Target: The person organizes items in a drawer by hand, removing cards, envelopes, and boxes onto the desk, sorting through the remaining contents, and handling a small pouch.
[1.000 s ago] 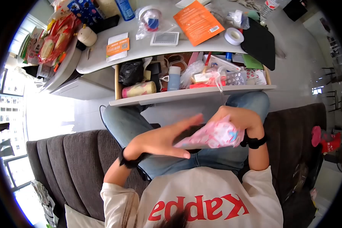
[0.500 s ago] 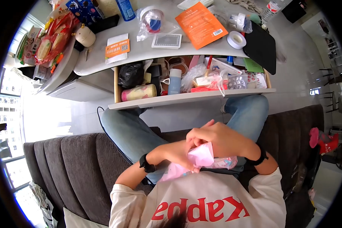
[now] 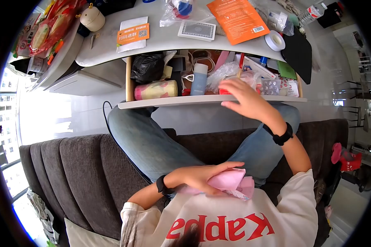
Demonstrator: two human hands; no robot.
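Observation:
My left hand is wrapped over a crumpled pink bag, low at my lap against the white shirt. Some of the bag lies hidden under the palm. Fingers apart and holding nothing, my right hand hovers over the front edge of the open drawer, on its right half. Near its fingertips lie clear plastic and red items. To the left in the drawer are a blue bottle, a yellow and pink roll and a black plastic bag.
On the desk lie an orange packet, a deck of cards, a tape roll and an orange card. My knees are under the drawer, with a dark sofa behind.
My right hand has left the pink bag and moved up and forward to the drawer. My left hand has stayed on the bag. The view has shifted slightly, and the desk sits higher.

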